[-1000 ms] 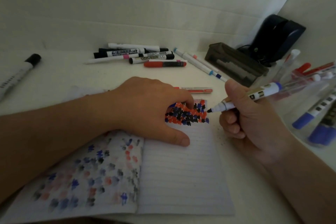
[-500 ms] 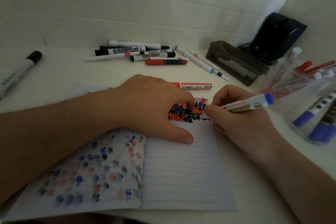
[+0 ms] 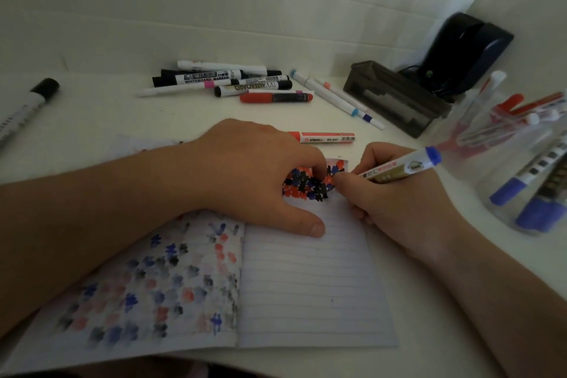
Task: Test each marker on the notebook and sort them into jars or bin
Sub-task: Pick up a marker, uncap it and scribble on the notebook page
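- Both hands are down on the open notebook (image 3: 306, 285): the left hand (image 3: 254, 172) lies across the top of the right-hand page, thumb stretched flat on the paper and fingers bent down beside the patch of test marks (image 3: 306, 187), pinning the page rather than gripping anything.
- Curled tightly, the right hand (image 3: 389, 193) pinches a blue-ended marker (image 3: 402, 167) in a writing grip. Its tip is hidden behind the fingers, so whether it touches the paper cannot be told, though it sits right at the right edge of the test patch.
- The marker's long axis runs from the hidden tip, low and left at the patch, up and to the right, so its blue tail end points toward the clear jars (image 3: 527, 169) standing just beyond the right hand.
- Judging from that, the right hand is much the nearer to the jars, and a working marker would need only a short carry to the right; the left hand is on the far side.
- Farther back on the table (image 3: 92, 120), a loose pile of markers (image 3: 227, 83) lies well apart from both hands, and one red marker (image 3: 322, 137) lies crosswise just behind the left hand's knuckles. These look untested.
- A black-capped marker (image 3: 27, 107) lies alone at far left, and a dark box (image 3: 395, 95) sits at back right, possibly the bin, though I cannot be sure.
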